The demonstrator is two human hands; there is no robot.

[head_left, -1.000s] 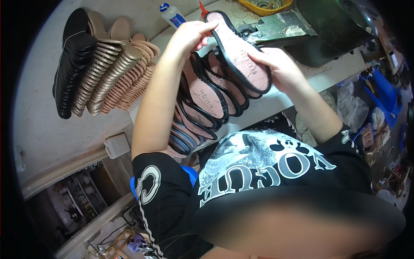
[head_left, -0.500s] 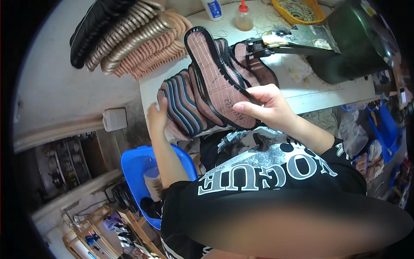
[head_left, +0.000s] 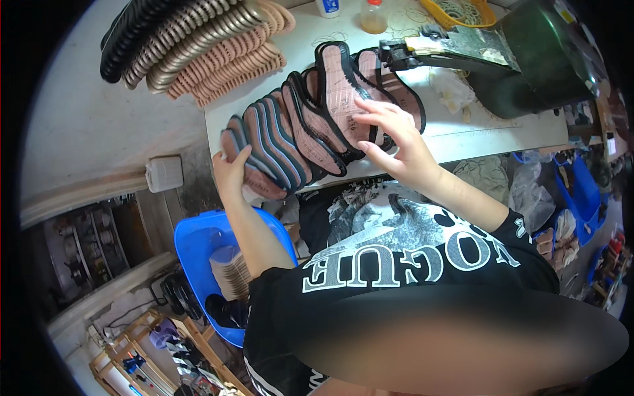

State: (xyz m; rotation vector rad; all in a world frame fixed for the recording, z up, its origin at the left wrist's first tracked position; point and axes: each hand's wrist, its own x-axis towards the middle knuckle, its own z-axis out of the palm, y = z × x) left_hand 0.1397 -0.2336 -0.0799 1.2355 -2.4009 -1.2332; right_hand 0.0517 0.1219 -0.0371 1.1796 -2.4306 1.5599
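A row of pink shoe insoles with black or blue-grey edges leans in overlapping layers on the white table. At its left end, my left hand grips the outermost insole by its edge, thumb on the near face; that insole is slightly blurred. A black-edged insole with handwritten marks lies on top of the row's right part. My right hand hovers at its lower part, fingers spread and holding nothing. Whether those fingertips touch the insole is hard to tell. More insoles lie just right of it.
A dark green machine with a long arm stands at the right of the table. Padded strips in black, gold and pink are stacked at the upper left. Behind are a red-capped bottle and a yellow basket. A blue bin stands below left.
My right hand has let go of the black-edged insole, which now rests on the row, farther right. My left hand has closed on the leftmost insole.
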